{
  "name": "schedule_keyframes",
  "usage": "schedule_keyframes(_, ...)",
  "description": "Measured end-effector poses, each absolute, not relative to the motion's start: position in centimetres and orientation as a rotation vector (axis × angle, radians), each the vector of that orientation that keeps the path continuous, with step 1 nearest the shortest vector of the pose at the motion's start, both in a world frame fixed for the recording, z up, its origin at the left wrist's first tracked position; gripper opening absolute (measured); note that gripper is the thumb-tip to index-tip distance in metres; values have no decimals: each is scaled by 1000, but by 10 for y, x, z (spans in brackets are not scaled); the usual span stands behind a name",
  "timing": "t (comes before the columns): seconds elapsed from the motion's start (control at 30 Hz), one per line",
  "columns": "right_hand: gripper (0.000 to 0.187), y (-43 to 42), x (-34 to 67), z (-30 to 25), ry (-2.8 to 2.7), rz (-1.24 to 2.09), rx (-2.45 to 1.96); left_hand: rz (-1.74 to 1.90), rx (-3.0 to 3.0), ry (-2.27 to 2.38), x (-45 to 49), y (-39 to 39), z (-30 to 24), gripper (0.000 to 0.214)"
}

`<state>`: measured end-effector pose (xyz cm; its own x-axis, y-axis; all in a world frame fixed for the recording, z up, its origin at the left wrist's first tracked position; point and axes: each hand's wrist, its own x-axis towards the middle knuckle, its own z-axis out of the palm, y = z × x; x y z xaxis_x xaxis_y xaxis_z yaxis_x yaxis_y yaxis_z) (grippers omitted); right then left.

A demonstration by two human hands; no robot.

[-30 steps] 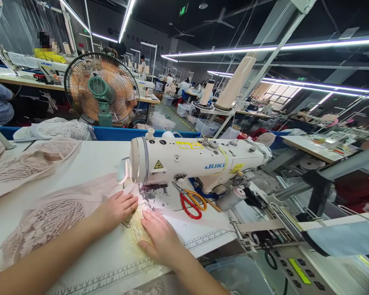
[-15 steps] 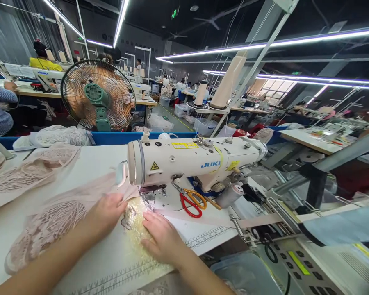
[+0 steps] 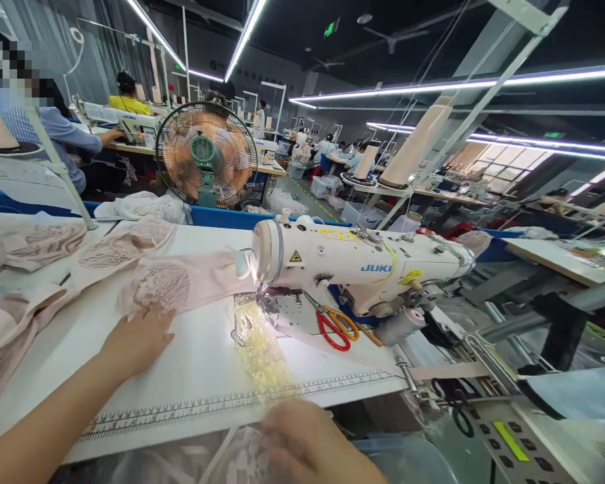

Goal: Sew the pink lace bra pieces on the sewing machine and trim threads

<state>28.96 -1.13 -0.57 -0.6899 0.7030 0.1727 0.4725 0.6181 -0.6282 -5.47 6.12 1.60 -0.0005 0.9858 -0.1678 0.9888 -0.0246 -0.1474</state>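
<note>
My left hand (image 3: 140,336) lies with its fingers spread at the near edge of a pale pink lace garment piece (image 3: 161,282). That piece stretches across the white table to the needle end of a white sewing machine (image 3: 323,259). At the table's front edge, my right hand (image 3: 310,437) is smeared by motion, so its fingers are unclear. Whitish lace fabric (image 3: 239,457) shows below the edge beside it. Yellowish clear tape (image 3: 262,349) covers the table in front of the needle. Red-and-orange-handled scissors (image 3: 335,329) rest on the machine bed.
More pink lace pieces (image 3: 126,249) are heaped at the left. A printed ruler strip (image 3: 206,407) runs along the front edge. Beyond the table stands a large fan (image 3: 206,154). A grey thread cone (image 3: 403,326) is beside the machine, and a co-worker (image 3: 63,134) sits far left.
My left hand has moved left from near the needle to the lace piece. My right hand has left the taped area and come down toward the front edge. The view has swung left.
</note>
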Motion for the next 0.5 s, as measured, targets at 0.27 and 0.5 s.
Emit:
schedule_keyframes(0.27, 49, -49, 311, -47, -2642, 910, -1392, 492, 2506, 1866, -58, 3, -1, 51)
schedule_keyframes(0.5, 42, -48, 292, -43, -2566, 880, -1635, 834, 2359, 1492, -31, -66, -17, 30)
